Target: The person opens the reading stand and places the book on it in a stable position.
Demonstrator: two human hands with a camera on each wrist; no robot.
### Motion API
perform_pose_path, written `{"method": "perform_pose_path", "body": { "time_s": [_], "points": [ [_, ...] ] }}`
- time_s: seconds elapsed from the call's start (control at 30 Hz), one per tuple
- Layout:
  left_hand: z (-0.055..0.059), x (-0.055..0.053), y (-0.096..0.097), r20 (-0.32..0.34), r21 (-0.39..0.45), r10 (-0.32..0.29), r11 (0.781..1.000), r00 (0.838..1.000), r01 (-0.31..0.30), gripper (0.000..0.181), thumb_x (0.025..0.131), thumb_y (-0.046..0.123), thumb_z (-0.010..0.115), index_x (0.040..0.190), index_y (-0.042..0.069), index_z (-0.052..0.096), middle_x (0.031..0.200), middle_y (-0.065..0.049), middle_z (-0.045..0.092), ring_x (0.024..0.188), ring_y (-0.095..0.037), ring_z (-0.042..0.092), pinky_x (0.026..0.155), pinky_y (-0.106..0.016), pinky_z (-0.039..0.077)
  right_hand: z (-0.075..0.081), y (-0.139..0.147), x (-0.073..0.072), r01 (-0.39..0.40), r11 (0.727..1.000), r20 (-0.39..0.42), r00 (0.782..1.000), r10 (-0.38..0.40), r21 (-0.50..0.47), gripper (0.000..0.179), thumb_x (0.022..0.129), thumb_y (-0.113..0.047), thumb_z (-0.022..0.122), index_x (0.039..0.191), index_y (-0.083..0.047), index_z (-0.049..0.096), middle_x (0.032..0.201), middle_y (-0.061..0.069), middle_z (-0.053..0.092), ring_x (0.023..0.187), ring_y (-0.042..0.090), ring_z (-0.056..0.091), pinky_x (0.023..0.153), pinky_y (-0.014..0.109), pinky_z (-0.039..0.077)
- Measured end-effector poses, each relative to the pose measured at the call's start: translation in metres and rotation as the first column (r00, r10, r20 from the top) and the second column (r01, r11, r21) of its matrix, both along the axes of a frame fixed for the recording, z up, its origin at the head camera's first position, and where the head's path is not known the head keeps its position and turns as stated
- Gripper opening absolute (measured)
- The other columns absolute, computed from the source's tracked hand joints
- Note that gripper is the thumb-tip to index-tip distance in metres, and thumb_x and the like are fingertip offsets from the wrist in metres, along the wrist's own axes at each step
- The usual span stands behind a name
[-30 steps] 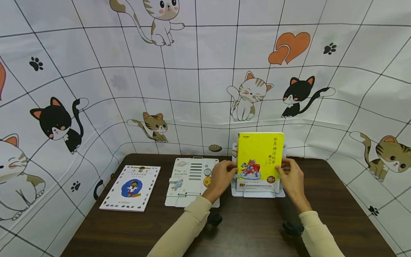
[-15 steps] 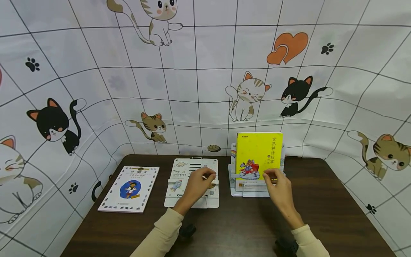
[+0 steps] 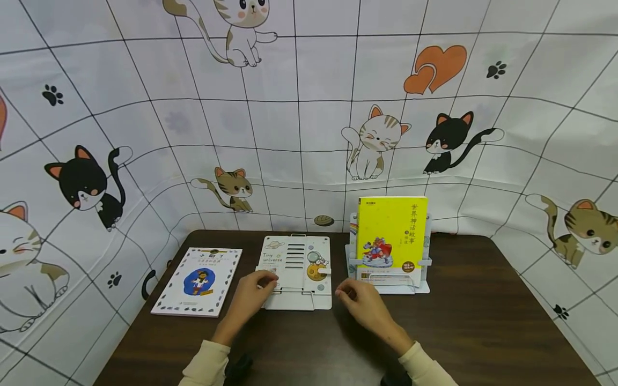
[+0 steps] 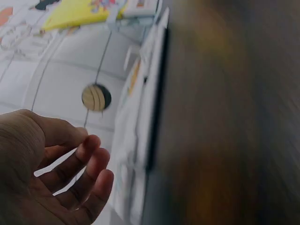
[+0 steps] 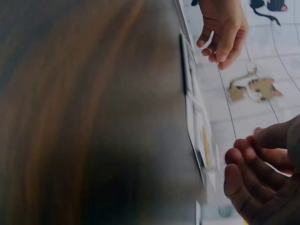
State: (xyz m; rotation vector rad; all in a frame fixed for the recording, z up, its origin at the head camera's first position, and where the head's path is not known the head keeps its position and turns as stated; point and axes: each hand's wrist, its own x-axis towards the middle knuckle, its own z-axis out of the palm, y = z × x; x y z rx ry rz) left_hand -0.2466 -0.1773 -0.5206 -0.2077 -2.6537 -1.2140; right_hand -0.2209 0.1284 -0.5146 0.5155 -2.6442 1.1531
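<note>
My left hand [image 3: 248, 300] hovers over the lower left of a flat-lying white book stand [image 3: 296, 282] printed "Tiny universe". Its fingers are loosely bent, and the left wrist view shows nothing in that hand [image 4: 65, 173]. Off the stand's lower right corner, my right hand [image 3: 367, 305] is held with relaxed fingers; in the right wrist view this hand [image 5: 262, 173] is empty too. A yellow book [image 3: 392, 228] with Chinese characters leans upright on a second white stand [image 3: 421, 289], with clips at its sides and a wire rest in front. Neither hand touches it.
A white book [image 3: 197, 281] with a blue round picture lies at the left of the dark wood table [image 3: 487, 321]. Behind the table hangs a white gridded cloth [image 3: 314, 128] with cartoon cats. A black curved object [image 3: 147, 284] shows at the table's left edge.
Both hands have left the yellow book's sides and moved left and toward me. The left passed over the flat stand to its lower left; the book stays upright on its stand.
</note>
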Motion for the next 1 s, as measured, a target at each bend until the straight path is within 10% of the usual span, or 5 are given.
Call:
{"method": "perform_pose_path", "body": {
  "time_s": [0.37, 1.0],
  "points": [
    [-0.012, 0.017, -0.028, 0.168, -0.036, -0.013, 0.999, 0.986, 0.019, 0.015, 0.09, 0.012, 0.085, 0.101, 0.005, 0.078, 0.091, -0.002, 0.068, 0.081, -0.01, 0.062, 0.073, -0.027, 0.054, -0.019, -0.038, -0.005, -0.146, 0.976, 0.077, 0.988, 0.135, 0.163, 0.01, 0.094, -0.016, 0.081, 0.1, -0.011, 0.075, 0.091, -0.004, 0.069, 0.076, 0.004, 0.06, 0.067, 0.025, 0.051],
    [-0.007, 0.016, -0.024, 0.255, -0.038, -0.035, 0.998, 0.966, 0.046, 0.025, 0.079, 0.013, 0.094, 0.094, 0.005, 0.075, 0.08, 0.001, 0.069, 0.07, -0.011, 0.06, 0.065, -0.027, 0.05, -0.016, -0.05, -0.015, -0.157, 0.984, 0.198, 0.97, 0.137, 0.088, 0.02, 0.084, -0.011, 0.089, 0.09, -0.009, 0.07, 0.077, -0.005, 0.065, 0.068, 0.003, 0.054, 0.063, 0.024, 0.045]
  ]
}}
